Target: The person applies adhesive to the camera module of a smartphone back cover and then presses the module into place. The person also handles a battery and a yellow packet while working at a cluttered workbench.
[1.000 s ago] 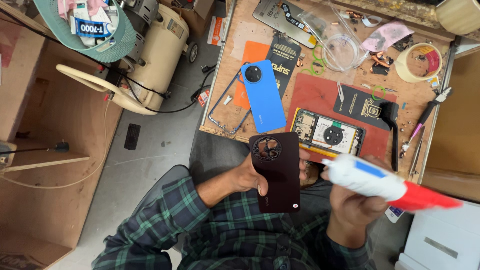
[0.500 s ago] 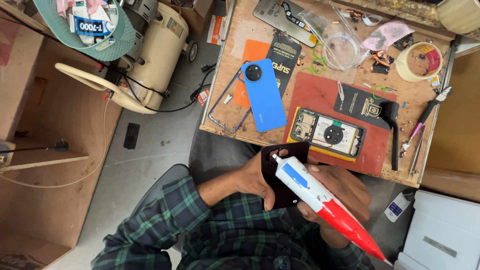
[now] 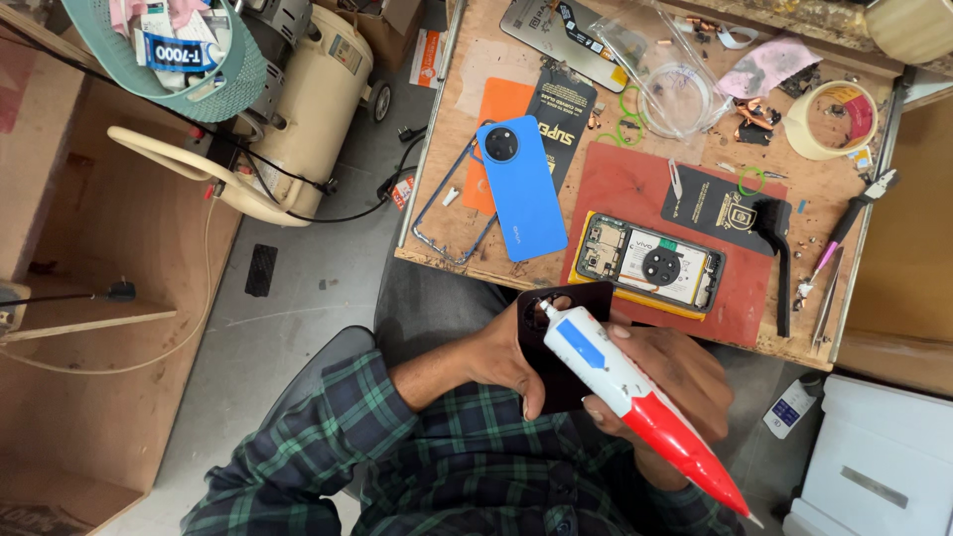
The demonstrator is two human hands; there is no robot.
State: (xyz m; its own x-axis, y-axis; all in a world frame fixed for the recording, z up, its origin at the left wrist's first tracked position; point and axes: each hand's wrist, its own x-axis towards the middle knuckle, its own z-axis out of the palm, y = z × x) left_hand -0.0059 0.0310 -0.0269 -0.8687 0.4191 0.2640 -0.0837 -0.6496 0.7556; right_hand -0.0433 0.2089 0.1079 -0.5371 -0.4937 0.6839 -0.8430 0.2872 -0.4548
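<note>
A: What did each hand have at that moment?

B: The left hand (image 3: pixel 496 359) gripped a dark phone back cover (image 3: pixel 566 347) by its edge, fingers curled around the near side, thumb on the face. It was held above the lap, just off the near edge of the table (image 3: pixel 467 79), tilted up toward the head, probably so the rim faced the nozzle.

A: And the right?

B: The right hand (image 3: pixel 660 392) was wrapped shut around a glue tube (image 3: pixel 620 382), white and blue with a red tail. Its tip sat at the cover's upper corner, beside the camera ring. The tail pointed away toward the lower right, which kept the wrist low and the tip steady, I'd judge.

A: What lay close by?

B: The open phone body (image 3: pixel 650 265) rested on a red mat (image 3: pixel 635 189) at the table's near edge, directly ahead of the hands. A blue phone (image 3: pixel 521 189) lay to its left, overhanging a bare frame. A black brush (image 3: pixel 779 253) and pliers (image 3: pixel 854 213) sat on the right side, well apart from the hands.

A: Room to move?

B: The hands worked in free space between chest and table edge; the table itself was crowded.
</note>
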